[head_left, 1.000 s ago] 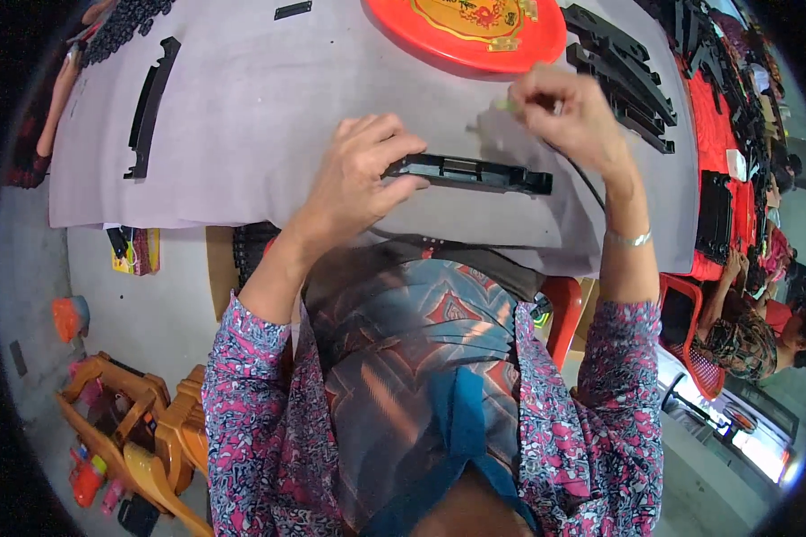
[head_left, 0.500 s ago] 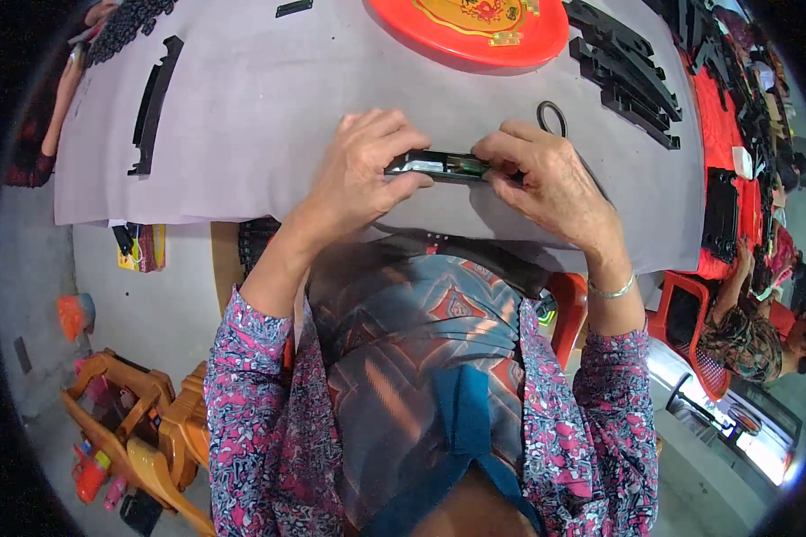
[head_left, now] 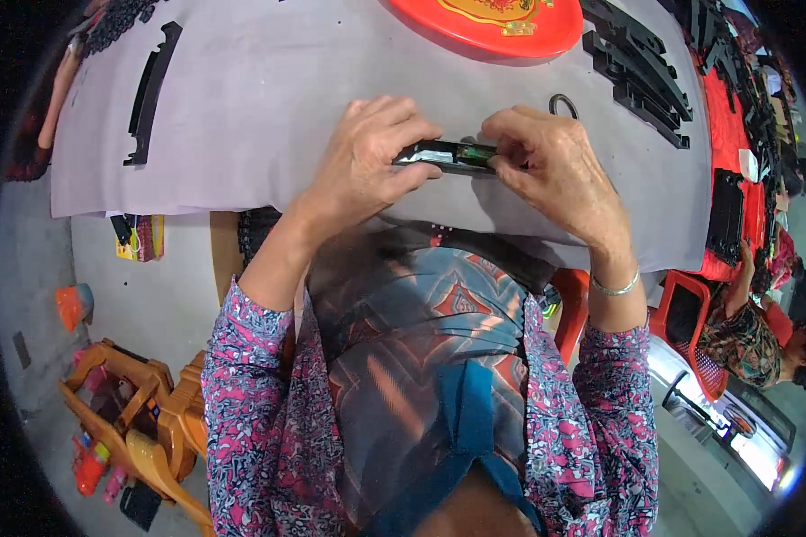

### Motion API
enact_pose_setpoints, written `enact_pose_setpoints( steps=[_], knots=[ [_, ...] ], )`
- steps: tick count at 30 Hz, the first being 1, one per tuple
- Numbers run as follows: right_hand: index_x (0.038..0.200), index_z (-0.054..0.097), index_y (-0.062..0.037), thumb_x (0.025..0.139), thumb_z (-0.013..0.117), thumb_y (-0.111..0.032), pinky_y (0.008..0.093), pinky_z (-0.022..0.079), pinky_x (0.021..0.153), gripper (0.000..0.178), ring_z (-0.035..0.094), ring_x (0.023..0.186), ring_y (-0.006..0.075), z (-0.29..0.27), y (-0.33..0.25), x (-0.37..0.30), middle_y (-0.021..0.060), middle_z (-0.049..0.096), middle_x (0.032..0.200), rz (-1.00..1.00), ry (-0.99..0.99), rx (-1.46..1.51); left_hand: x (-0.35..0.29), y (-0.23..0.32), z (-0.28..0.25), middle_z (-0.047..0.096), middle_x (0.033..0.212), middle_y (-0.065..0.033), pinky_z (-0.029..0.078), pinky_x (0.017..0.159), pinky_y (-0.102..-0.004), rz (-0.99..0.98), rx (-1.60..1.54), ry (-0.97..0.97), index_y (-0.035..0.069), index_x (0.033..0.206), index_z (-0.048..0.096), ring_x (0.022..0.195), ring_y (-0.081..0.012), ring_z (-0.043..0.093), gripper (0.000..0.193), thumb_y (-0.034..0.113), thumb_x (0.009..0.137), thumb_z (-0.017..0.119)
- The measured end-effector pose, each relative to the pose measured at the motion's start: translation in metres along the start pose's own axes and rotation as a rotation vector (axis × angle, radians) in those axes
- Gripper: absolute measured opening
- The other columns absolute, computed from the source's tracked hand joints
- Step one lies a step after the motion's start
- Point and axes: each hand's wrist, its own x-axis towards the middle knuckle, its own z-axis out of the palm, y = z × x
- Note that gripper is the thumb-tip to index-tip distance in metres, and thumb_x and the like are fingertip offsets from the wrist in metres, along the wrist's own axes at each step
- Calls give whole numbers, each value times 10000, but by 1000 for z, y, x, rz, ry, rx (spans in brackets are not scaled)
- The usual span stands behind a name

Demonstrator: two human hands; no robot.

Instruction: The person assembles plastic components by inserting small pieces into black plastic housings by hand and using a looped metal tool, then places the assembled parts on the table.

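Between my two hands, just above the near part of the cloth-covered table, lies a long narrow black plastic part (head_left: 448, 154) with a shiny strip and a greenish piece inside its channel. My left hand (head_left: 372, 157) grips its left end between thumb and fingers. At the other end my right hand (head_left: 551, 161) has its thumb and fingertips closed together on the part, by the greenish piece; the fingers partly cover that end. Scissors lie just beyond my right hand, with one black handle loop (head_left: 563, 107) showing.
A red round tray (head_left: 501, 45) with small yellowish clear pieces stands at the far side. Several black plastic strips (head_left: 640, 76) are stacked at the right, and another black strip (head_left: 155, 94) lies at the left. People sit at the left and right edges.
The view has shifted slightly, so the table things sit a little differently. Both hands keep hold of the black part, and more of the greenish piece shows by my right fingers.
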Motion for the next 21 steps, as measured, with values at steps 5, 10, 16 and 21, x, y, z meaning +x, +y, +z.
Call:
enact_pose_setpoints(
  steps=[5, 10, 16, 21],
  knots=[
    [947, 606, 19, 766, 659, -13, 463, 482, 697, 191, 606, 767, 395, 8, 0, 1, 190, 583, 808, -43, 13, -23, 0, -2, 2, 548, 834, -65, 382, 782, -385, -1, -1, 1, 54, 949, 663, 834, -257, 535, 288, 221, 729, 746],
    [953, 620, 4, 766, 644, 2, 475, 487, 701, 188, 610, 789, 411, 13, -2, 0, 187, 599, 841, -36, 72, -69, 0, -1, 1, 562, 834, -57, 384, 780, -382, 24, -4, 21, 61, 939, 664, 831, -256, 540, 275, 222, 733, 748],
    [949, 635, -3, 754, 655, -2, 470, 494, 694, 197, 603, 775, 417, 22, 2, 4, 183, 593, 817, -53, 140, -51, 0, -2, 2, 570, 838, -52, 382, 781, -385, 11, 4, 26, 64, 933, 666, 835, -255, 543, 266, 215, 732, 754],
    [965, 673, 3, 815, 697, -26, 355, 514, 664, 155, 634, 699, 228, 27, 12, -4, 114, 665, 836, 89, 204, 200, -1, -2, 3, 572, 849, -51, 381, 783, -381, 16, 6, 19, 66, 933, 668, 843, -252, 545, 272, 213, 726, 765]
  ],
)
